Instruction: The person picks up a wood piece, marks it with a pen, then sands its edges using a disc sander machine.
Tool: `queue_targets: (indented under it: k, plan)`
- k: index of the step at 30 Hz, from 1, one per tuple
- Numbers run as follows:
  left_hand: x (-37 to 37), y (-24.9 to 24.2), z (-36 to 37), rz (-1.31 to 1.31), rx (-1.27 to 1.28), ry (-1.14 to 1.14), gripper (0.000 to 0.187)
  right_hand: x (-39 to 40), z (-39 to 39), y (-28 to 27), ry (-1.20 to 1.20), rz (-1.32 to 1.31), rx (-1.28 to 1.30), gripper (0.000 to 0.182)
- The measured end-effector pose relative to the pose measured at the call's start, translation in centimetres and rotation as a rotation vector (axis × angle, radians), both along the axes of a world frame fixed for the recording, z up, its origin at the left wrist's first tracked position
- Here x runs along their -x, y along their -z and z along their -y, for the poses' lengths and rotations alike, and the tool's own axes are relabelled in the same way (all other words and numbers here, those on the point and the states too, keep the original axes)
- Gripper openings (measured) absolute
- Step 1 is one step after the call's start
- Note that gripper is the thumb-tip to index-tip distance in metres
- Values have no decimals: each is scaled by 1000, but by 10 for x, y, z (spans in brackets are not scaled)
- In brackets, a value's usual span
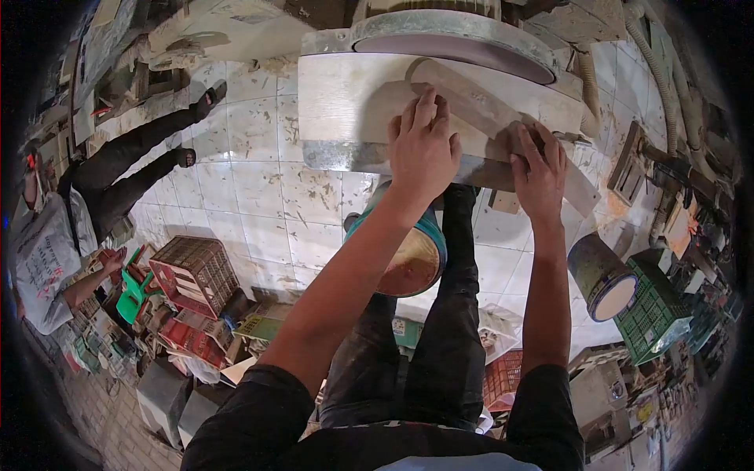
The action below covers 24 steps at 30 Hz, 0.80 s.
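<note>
A pale, flat wooden board (577, 187) lies slantwise across the worktable (334, 106) of a machine with a large round disc (455, 59). The board's rounded far end is close to the disc, and its near end juts past the table's right side. My left hand (424, 149) holds the board near its far end, fingers bent over it and thumb to the right. Farther right, my right hand (540, 169) grips the board's near part, with fingers on top and thumb at the near edge. The undersides of both hands' fingers are hidden.
Below the table, a round teal-rimmed tub (412, 263) stands between my legs. At right are a bucket (601, 279) and a green crate (652, 310). A brown crate (196, 275) stands lower left. Another person (59, 228) sits at far left, legs stretched across the tiled floor (255, 188).
</note>
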<state>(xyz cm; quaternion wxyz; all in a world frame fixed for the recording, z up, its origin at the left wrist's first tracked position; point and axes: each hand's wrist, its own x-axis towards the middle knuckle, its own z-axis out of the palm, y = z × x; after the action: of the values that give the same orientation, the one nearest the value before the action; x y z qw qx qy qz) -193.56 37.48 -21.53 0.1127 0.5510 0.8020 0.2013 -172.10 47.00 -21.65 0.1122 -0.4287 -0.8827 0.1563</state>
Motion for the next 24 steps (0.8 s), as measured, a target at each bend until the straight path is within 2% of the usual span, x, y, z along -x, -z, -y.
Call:
queue_targets:
  k: [10,24]
  plan:
    - [1,-3,-9,-7,51,4,60,3,4,-5,40,28,5,58]
    - [14,-10,-12,-35,206,34,66,28,79,-5,253,52,85,59]
